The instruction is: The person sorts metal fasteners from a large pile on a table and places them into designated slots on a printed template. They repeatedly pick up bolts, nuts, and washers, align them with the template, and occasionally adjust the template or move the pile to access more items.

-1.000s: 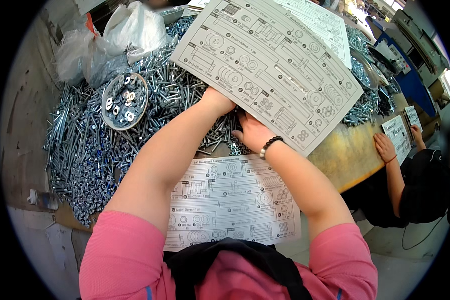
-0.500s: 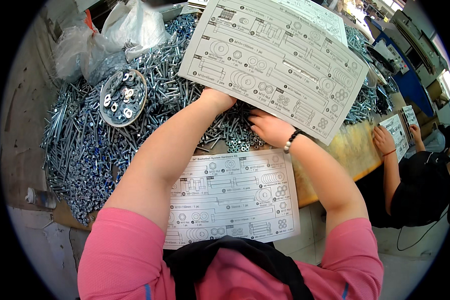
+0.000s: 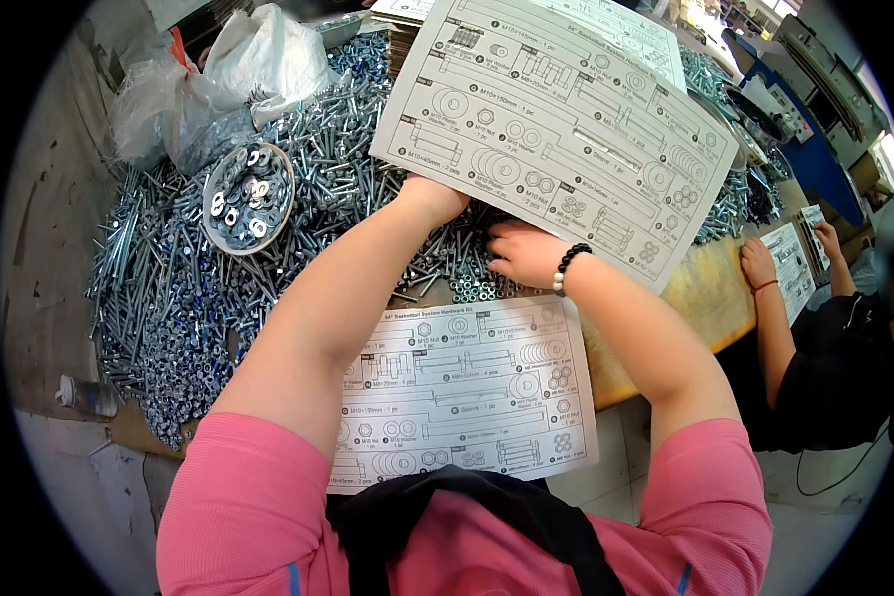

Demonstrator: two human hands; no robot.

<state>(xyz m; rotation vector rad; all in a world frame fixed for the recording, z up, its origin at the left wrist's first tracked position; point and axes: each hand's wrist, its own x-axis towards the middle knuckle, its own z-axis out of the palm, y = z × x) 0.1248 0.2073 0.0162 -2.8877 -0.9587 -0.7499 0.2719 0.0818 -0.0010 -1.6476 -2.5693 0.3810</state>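
My left hand (image 3: 432,199) reaches over a heap of silver bolts (image 3: 169,288), and its fingers are hidden under the near edge of a large printed parts sheet (image 3: 566,129). My right hand (image 3: 521,253) wears a black bead bracelet (image 3: 569,268). It rests with fingers curled in a small pile of nuts (image 3: 467,283) just below that sheet. I cannot see whether it holds any. A second printed sheet (image 3: 467,392) lies flat between my forearms at the table's near edge.
A round bowl of washers (image 3: 248,197) sits on the bolts at the left, with clear plastic bags (image 3: 238,70) behind it. A small bottle (image 3: 89,395) lies at the left table edge. At the right, another person's hand (image 3: 760,263) rests beside their own sheet (image 3: 795,263).
The large sheet has shifted up and to the right, uncovering more nuts. My right hand has slid slightly right in the nut pile. My left hand stays at the sheet's edge.
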